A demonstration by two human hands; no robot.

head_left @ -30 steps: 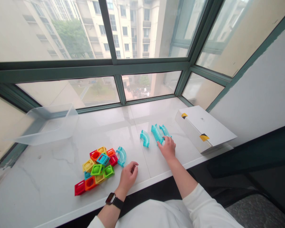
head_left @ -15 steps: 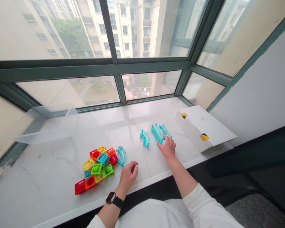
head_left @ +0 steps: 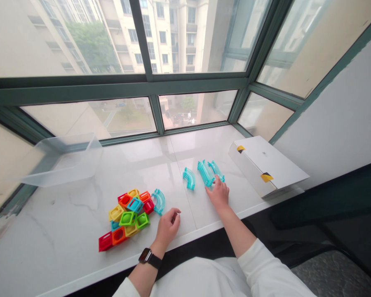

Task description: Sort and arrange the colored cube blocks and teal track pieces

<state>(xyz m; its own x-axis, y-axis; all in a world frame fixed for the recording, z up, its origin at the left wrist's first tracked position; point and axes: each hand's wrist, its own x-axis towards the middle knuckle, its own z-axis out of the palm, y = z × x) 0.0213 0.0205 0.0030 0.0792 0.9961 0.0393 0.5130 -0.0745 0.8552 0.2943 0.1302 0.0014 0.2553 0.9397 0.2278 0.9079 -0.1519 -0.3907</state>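
Observation:
My right hand is at the near end of a stack of clear blue straight track pieces, thumb on one side and fingers on the other, closed about that end. Just right of the stack lies a clear blue curved track piece, close to my fingertips. Another curved piece lies left of the stack. My left hand rests on the white counter, fingers loosely curled, a gap by the thumb, nothing visible in it. Nearest to it are a blue curved piece and a pile of coloured plastic blocks.
A clear plastic bin stands at the back left of the white counter. A white box with yellow and black tabs sits at the right. Green-framed windows border the back, and a grey seat is below right.
Both hands keep nearly the same places. The whole view has shifted very slightly; the track pieces and blocks lie as before.

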